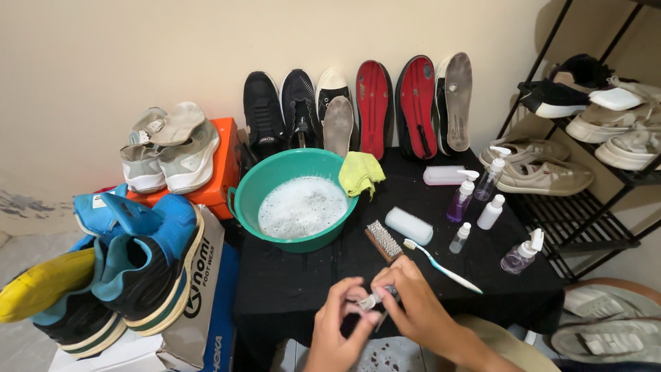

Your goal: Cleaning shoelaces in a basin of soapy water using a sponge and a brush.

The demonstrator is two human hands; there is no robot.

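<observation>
Head camera is looking down at a black worktop (289, 289), and both hands are meeting at its near edge. The left hand (341, 324) and the right hand (413, 306) are pinching one small pale object (370, 301) between them, with the fingers (354, 293) closed narrowly around it. It is sitting just above the worktop edge, close to the body, probably so that it can be worked on with both hands. What the object is, I cannot tell; the fingers are covering most of it, and only a light tip with a darker part is showing.

A green basin (241, 193) of foamy water is standing in the middle left, near enough for dipping. A yellow cloth (361, 172) is hanging over its rim. A scrubbing brush (383, 240), a white bar (408, 226) and a toothbrush (441, 265) are lying just beside each other in front of the hands. Small pump and spray bottles (475, 200) are grouped on the right side.

Dark shoes (282, 110) and loose insoles (375, 103) are leaning upright against the wall, probably to save room. Blue sneakers (144, 262) are resting on boxes at the left. A metal rack (585, 207) on the right is cut off by the frame, and the forearms are cut off at the bottom.
</observation>
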